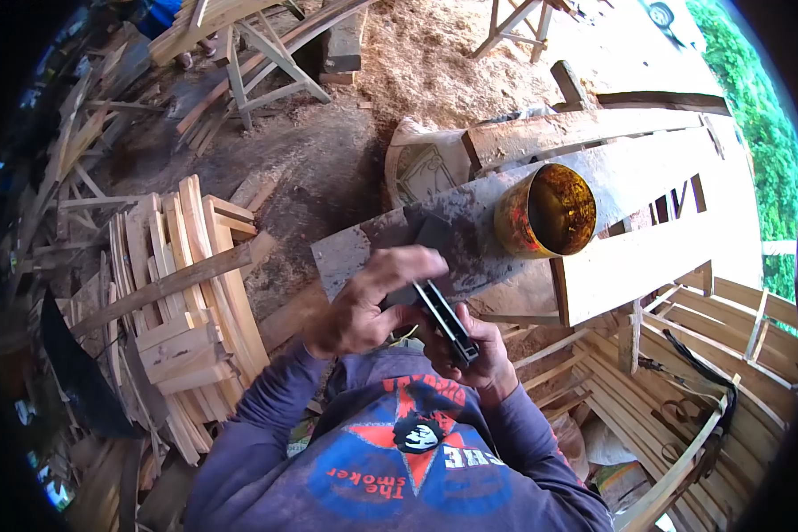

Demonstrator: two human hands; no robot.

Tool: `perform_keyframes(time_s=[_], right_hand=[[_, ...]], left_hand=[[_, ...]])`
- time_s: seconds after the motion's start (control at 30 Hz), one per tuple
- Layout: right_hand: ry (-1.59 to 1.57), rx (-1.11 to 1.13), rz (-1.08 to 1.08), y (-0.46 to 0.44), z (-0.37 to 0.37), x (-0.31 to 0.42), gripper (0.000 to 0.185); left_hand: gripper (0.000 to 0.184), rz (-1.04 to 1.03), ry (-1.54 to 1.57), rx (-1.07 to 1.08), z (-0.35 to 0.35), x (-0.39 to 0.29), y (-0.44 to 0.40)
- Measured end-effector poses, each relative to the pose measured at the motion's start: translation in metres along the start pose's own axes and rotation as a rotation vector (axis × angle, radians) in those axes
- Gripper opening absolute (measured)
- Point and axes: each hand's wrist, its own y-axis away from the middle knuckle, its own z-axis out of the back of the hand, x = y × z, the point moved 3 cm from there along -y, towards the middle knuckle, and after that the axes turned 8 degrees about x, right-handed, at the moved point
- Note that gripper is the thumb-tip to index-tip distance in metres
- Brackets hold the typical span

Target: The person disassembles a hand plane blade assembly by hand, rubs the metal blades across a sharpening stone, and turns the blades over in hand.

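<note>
Right fingers are wrapped around the dark tool mid-frame, probably for steadiness; the hold of left fingers cannot be told.

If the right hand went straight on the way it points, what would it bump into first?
Probably the left hand, close by the far end of the dark, narrow object in the right hand; depth there is hard to judge.
</note>
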Motion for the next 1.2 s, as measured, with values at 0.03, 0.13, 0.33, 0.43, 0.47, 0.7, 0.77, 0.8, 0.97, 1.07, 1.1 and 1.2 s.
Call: perform_keyframes(time_s=[0.03, 0.13, 0.33, 0.43, 0.47, 0.7, 0.77, 0.8, 0.97, 1.07, 1.1, 1.2], right_hand=[[-0.030, 0.001, -0.045, 0.002, 0.000, -0.006, 0.058], [0.013, -0.094, -0.073, 0.008, 0.002, -0.012, 0.065], [0.605, -0.616, 0.063, 0.012, 0.024, -0.028, 0.081], [0.567, -0.723, 0.643, -0.010, 0.024, -0.039, 0.074], [0.687, -0.694, 0.684, -0.015, 0.024, -0.038, 0.056], [1.262, -0.866, 0.414, -0.053, 0.045, 0.010, 0.036], [1.402, -0.928, 0.392, -0.067, 0.054, 0.024, 0.037], [1.452, -0.943, 0.326, -0.073, 0.057, 0.033, 0.039], [1.862, -0.965, 0.371, -0.096, 0.066, 0.046, 0.045], [2.023, -0.962, 0.445, -0.101, 0.075, 0.041, 0.052], [2.032, -0.957, 0.433, -0.102, 0.077, 0.039, 0.052], [2.104, -0.947, 0.403, -0.101, 0.083, 0.030, 0.057]], left_hand=[[0.045, -0.105, 0.044, 0.236, -0.001, 0.003, 0.002], [0.029, -0.130, 0.048, 0.241, 0.001, 0.011, 0.007], [0.015, 0.301, 0.550, 0.052, -0.039, 0.070, 0.050], [0.017, 0.609, 0.765, -0.094, -0.065, 0.089, 0.069], [0.019, 0.632, 0.688, -0.085, -0.067, 0.089, 0.068], [0.022, 0.642, 0.482, -0.215, -0.069, 0.115, 0.056], [0.025, 0.750, 0.357, -0.312, -0.056, 0.129, 0.057], [0.024, 0.679, 0.282, -0.380, -0.054, 0.141, 0.059], [0.021, 0.520, 0.028, -0.400, -0.041, 0.151, 0.057], [0.039, 0.451, -0.096, -0.329, -0.053, 0.150, 0.054], [0.039, 0.458, -0.089, -0.336, -0.055, 0.151, 0.054], [0.041, 0.439, -0.189, -0.291, -0.066, 0.154, 0.053]])
